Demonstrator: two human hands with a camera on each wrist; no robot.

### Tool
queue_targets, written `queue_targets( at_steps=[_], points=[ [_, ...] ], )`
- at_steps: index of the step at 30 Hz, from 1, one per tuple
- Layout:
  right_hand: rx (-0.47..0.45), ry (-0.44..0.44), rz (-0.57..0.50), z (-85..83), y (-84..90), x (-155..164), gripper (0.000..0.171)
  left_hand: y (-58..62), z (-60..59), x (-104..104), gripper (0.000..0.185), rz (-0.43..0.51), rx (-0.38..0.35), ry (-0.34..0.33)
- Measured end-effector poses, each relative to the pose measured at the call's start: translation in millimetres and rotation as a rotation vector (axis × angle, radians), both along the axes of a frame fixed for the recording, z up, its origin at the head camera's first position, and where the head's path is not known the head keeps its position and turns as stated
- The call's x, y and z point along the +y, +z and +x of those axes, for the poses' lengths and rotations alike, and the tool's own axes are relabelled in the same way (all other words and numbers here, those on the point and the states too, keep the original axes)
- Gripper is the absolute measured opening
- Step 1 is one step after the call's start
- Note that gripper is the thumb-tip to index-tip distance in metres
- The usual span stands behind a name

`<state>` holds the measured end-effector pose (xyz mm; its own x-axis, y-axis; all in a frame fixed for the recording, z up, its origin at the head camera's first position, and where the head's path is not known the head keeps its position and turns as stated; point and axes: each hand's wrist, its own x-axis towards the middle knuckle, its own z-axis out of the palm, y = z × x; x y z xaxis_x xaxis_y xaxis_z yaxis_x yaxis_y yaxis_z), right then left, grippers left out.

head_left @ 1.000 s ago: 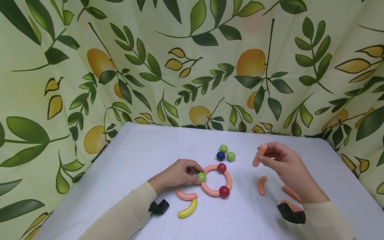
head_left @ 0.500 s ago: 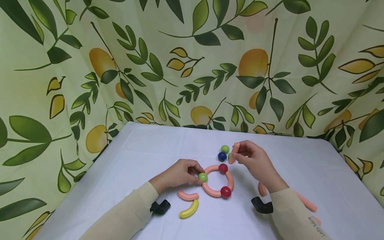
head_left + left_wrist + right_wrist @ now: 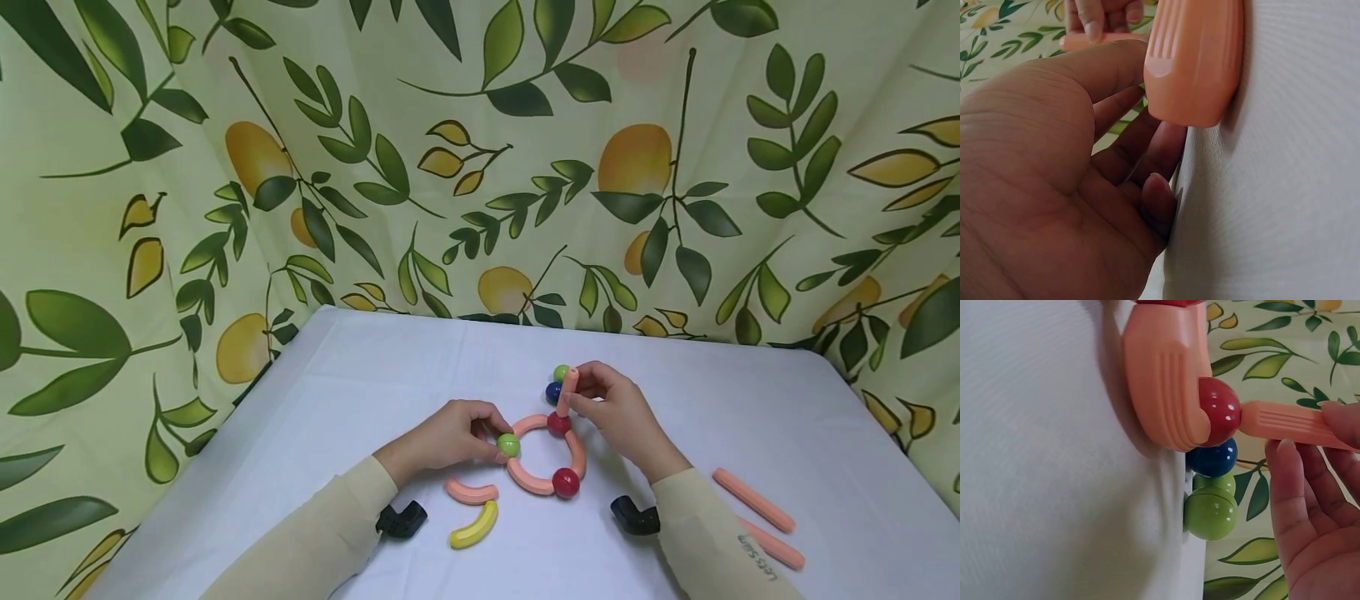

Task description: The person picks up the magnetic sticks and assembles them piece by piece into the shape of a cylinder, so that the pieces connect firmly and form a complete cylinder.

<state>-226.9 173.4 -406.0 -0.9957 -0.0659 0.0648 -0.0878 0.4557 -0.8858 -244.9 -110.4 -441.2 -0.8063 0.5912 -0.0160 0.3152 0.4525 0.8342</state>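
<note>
The fingers of the right hand [image 3: 613, 410], closed down to the thickness of a straight salmon rod [image 3: 567, 393], pinch it against the thumb; the rod stands nearly upright, its lower end touching a red ball [image 3: 558, 425]. The left hand [image 3: 463, 435] has fingers and thumb bent, parted by the width of a green ball [image 3: 508, 445] and gripping it. That ball marks nine o'clock on a ring [image 3: 529, 482] lying on the white-covered counter [image 3: 420, 358]; the touched red ball is at one, another red ball [image 3: 566, 482] at five, with curved salmon pieces [image 3: 577, 454] between. From the ring's middle, a dark blue ball [image 3: 553, 392] and two green balls [image 3: 1211, 514] sit near, around twelve; a loose curved salmon piece [image 3: 471, 492] and a yellow curved piece [image 3: 474, 526] lie toward eight; two straight salmon rods [image 3: 753, 500] lie well apart, toward four. Past twelve hangs a leaf-and-fruit-print curtain [image 3: 420, 200].
</note>
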Motion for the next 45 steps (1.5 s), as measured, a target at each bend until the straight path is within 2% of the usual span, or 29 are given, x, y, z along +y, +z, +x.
queue_targets(
  at_steps=[9,15,22,31,36,41,45],
  points=[
    [-0.01,-0.001,0.042,-0.6,-1.0,-1,0.025,0.9,-0.1,1,0.028,0.002,-0.001,-0.002],
    [-0.059,0.005,0.057,4.4,6.6,6,0.043,0.9,0.6,1,0.028,-0.004,-0.001,0.002],
    [0.081,0.038,0.021,18.1,23.5,25,0.056,1.2,-0.3,0,0.028,-0.001,0.001,0.007],
    [0.132,0.101,-0.051,43.0,34.7,66,0.051,0.3,1.3,0,0.027,-0.011,-0.011,0.009],
    [0.174,0.168,-0.156,50.8,30.1,100,0.046,0.3,1.2,0,0.027,-0.003,-0.012,0.008],
    [0.187,0.216,-0.298,54.3,17.2,138,0.043,0.5,1.0,0,0.028,0.001,-0.008,0.004],
    [0.154,0.211,-0.32,56.1,2.0,164,0.045,0.4,1.4,1,0.028,0.001,-0.015,0.004]
  ],
)
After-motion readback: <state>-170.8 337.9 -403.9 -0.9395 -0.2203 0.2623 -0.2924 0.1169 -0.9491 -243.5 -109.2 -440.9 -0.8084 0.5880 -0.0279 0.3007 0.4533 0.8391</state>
